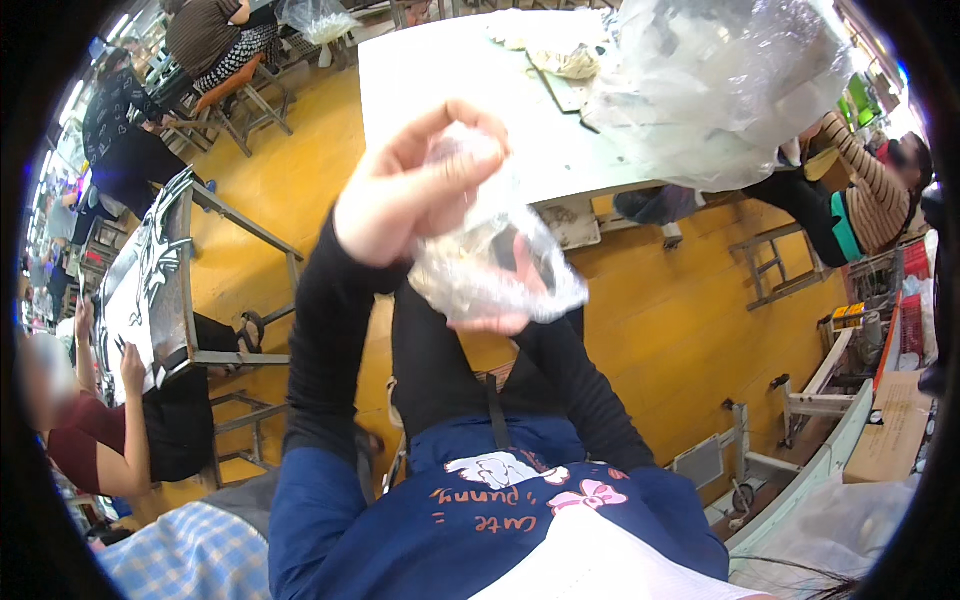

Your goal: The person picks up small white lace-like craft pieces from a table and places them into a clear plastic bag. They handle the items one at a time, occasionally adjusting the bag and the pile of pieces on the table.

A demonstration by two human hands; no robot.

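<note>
The crumpled clear plastic bag [497, 255] hides most of the right hand [515, 300] and its own contents

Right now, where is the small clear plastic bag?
In the head view, centre frame: the small clear plastic bag is held between the left hand and right hand, above the yellow floor.

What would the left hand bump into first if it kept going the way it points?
Probably the white table. The left hand, gripping a crinkly clear plastic bag, points up and away toward it. Depth is hard to judge, so it might pass above the tabletop.
</note>
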